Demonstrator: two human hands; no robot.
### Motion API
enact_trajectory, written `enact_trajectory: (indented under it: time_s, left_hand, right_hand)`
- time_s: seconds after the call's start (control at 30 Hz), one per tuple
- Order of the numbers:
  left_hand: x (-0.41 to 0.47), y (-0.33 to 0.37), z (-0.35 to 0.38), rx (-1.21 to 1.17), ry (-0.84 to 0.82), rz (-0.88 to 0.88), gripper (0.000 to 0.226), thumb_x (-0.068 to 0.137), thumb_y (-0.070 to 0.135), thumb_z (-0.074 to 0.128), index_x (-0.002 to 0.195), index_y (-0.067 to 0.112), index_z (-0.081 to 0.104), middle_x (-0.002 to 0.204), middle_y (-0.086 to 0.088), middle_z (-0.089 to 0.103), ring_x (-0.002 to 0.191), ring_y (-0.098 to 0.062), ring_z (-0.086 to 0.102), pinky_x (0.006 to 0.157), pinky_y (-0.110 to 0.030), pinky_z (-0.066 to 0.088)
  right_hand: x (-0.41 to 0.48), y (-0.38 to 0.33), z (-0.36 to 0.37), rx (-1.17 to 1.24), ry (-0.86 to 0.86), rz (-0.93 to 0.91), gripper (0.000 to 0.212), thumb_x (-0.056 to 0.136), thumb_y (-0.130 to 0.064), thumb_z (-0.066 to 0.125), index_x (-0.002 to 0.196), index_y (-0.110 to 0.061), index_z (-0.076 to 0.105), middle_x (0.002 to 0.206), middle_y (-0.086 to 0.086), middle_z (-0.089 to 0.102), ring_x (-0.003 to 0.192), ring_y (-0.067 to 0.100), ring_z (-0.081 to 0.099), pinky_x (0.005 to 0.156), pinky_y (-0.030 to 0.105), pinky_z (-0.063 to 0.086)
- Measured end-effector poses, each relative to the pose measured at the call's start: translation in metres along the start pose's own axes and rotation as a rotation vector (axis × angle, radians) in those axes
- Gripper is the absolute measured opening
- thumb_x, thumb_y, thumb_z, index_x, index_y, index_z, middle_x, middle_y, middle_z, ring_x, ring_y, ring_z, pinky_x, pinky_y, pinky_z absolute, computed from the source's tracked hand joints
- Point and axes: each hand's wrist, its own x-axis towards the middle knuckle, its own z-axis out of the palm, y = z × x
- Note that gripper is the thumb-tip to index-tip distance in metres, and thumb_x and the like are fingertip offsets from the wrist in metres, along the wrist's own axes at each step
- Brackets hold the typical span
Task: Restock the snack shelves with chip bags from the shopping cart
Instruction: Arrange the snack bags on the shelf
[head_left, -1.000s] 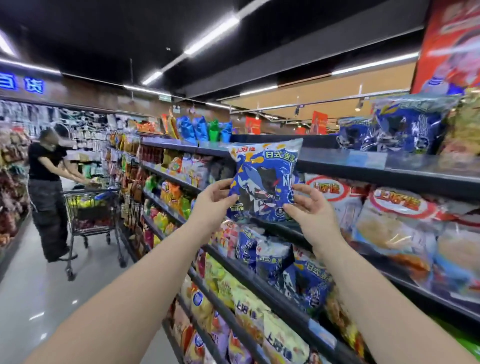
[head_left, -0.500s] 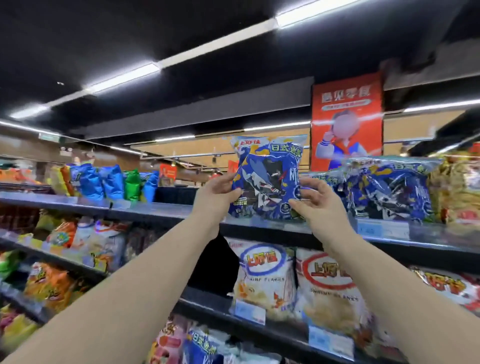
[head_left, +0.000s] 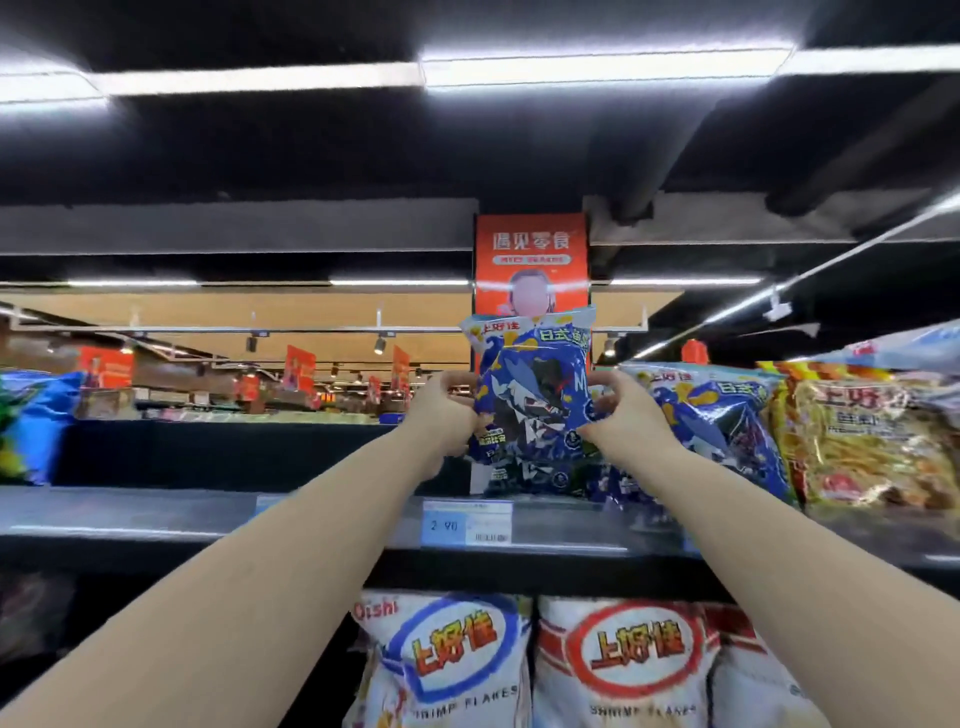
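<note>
A blue chip bag (head_left: 532, 400) with white and yellow print stands upright on the top shelf (head_left: 156, 512), its bottom edge at shelf level. My left hand (head_left: 444, 410) grips its left edge with curled fingers. Its right edge is pinched by my right hand (head_left: 623, 410). Just to the right leans a matching blue bag (head_left: 727, 421), partly behind my right forearm. The shopping cart is out of view.
A yellow noodle-snack bag (head_left: 872, 441) stands further right on the top shelf. Blue and green bags (head_left: 31, 421) sit at its far left, with bare shelf between. White shrimp-flake bags (head_left: 457, 660) fill the shelf below. A price tag (head_left: 465, 522) hangs under the held bag.
My view has swung up and right to face the top shelf. Both hands have carried the blue bag up from mid-shelf height and set it upright on the top shelf beside the matching bag.
</note>
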Motion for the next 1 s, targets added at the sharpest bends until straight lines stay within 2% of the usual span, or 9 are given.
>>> enact_trajectory:
  time_s: [0.1, 0.23, 0.37, 0.5, 0.6, 0.67, 0.77, 0.9, 1.0]
  left_hand:
    - [0.022, 0.0, 0.0, 0.068, -0.189, -0.099, 0.058, 0.084, -0.019, 0.048, 0.129, 0.017, 0.047, 0.121, -0.015, 0.058, 0.108, -0.029, 0.057, 0.09, -0.046, 0.049]
    - [0.045, -0.001, 0.001, 0.043, -0.269, -0.174, 0.054, 0.087, -0.012, 0.045, 0.136, 0.009, 0.043, 0.128, -0.012, 0.051, 0.121, -0.031, 0.053, 0.108, -0.06, 0.036]
    - [0.066, -0.014, 0.002, 0.089, -0.305, -0.276, 0.033, 0.091, 0.017, 0.049, 0.123, 0.01, 0.052, 0.13, -0.013, 0.047, 0.117, -0.033, 0.048, 0.105, -0.07, 0.029]
    - [0.071, -0.023, -0.002, 0.179, -0.426, -0.355, 0.059, 0.099, 0.052, 0.037, 0.143, 0.012, 0.038, 0.127, -0.012, 0.055, 0.114, -0.033, 0.054, 0.103, -0.064, 0.034]
    - [0.069, -0.025, -0.003, 0.178, -0.509, -0.419, 0.074, 0.098, 0.062, 0.027, 0.152, 0.011, 0.026, 0.133, -0.014, 0.053, 0.112, -0.033, 0.055, 0.105, -0.064, 0.03]
    - [0.07, -0.026, -0.003, 0.171, -0.531, -0.432, 0.08, 0.096, 0.066, 0.025, 0.154, 0.011, 0.02, 0.145, -0.016, 0.044, 0.123, -0.036, 0.049, 0.108, -0.066, 0.026]
    - [0.071, -0.027, -0.002, 0.199, -0.5, -0.429, 0.083, 0.095, 0.069, 0.023, 0.154, 0.012, 0.02, 0.152, -0.019, 0.036, 0.135, -0.039, 0.039, 0.106, -0.065, 0.028]
    - [0.069, -0.021, -0.004, 0.247, -0.332, -0.358, 0.069, 0.098, 0.064, 0.025, 0.143, 0.013, 0.043, 0.14, -0.017, 0.05, 0.128, -0.037, 0.046, 0.1, -0.058, 0.038]
    - [0.062, -0.013, -0.003, 0.442, -0.109, -0.095, 0.029, 0.098, 0.04, 0.05, 0.116, 0.018, 0.057, 0.12, -0.01, 0.058, 0.101, -0.023, 0.056, 0.087, -0.041, 0.047]
  right_hand:
    - [0.022, 0.007, 0.002, 0.006, -0.094, 0.147, 0.046, 0.088, -0.002, 0.052, 0.133, -0.015, 0.05, 0.09, 0.007, 0.056, 0.071, 0.02, 0.05, 0.063, 0.03, 0.042]
    - [0.049, 0.017, 0.005, 0.096, -0.185, 0.277, 0.045, 0.088, -0.004, 0.05, 0.133, -0.002, 0.051, 0.094, 0.007, 0.051, 0.076, 0.019, 0.049, 0.075, 0.035, 0.044]
    - [0.062, 0.023, 0.013, 0.086, -0.24, 0.335, 0.041, 0.089, 0.005, 0.039, 0.126, -0.007, 0.052, 0.079, 0.007, 0.042, 0.069, 0.02, 0.041, 0.085, 0.043, 0.051]
    - [0.058, 0.03, 0.015, 0.034, -0.297, 0.394, 0.014, 0.094, 0.001, 0.039, 0.095, -0.007, 0.051, 0.083, 0.013, 0.04, 0.08, 0.028, 0.044, 0.085, 0.045, 0.054]
    - [0.057, 0.033, 0.015, -0.002, -0.369, 0.43, 0.03, 0.101, -0.019, 0.047, 0.127, -0.004, 0.048, 0.118, 0.025, 0.052, 0.112, 0.039, 0.054, 0.093, 0.047, 0.051]
    - [0.055, 0.032, 0.019, -0.016, -0.377, 0.44, 0.048, 0.101, -0.025, 0.049, 0.142, -0.003, 0.036, 0.142, 0.027, 0.04, 0.125, 0.042, 0.047, 0.094, 0.046, 0.048]
    - [0.055, 0.031, 0.022, -0.035, -0.319, 0.414, 0.047, 0.1, -0.027, 0.051, 0.139, -0.003, 0.041, 0.141, 0.021, 0.042, 0.115, 0.036, 0.054, 0.09, 0.045, 0.054]
    - [0.054, 0.024, 0.018, -0.29, -0.19, 0.181, 0.035, 0.094, -0.027, 0.058, 0.115, 0.001, 0.056, 0.104, 0.011, 0.06, 0.085, 0.021, 0.059, 0.076, 0.034, 0.053]
    - [0.046, 0.011, 0.012, -0.472, -0.092, -0.026, 0.047, 0.091, -0.021, 0.061, 0.134, -0.008, 0.047, 0.125, 0.013, 0.058, 0.103, 0.023, 0.058, 0.082, 0.032, 0.048]
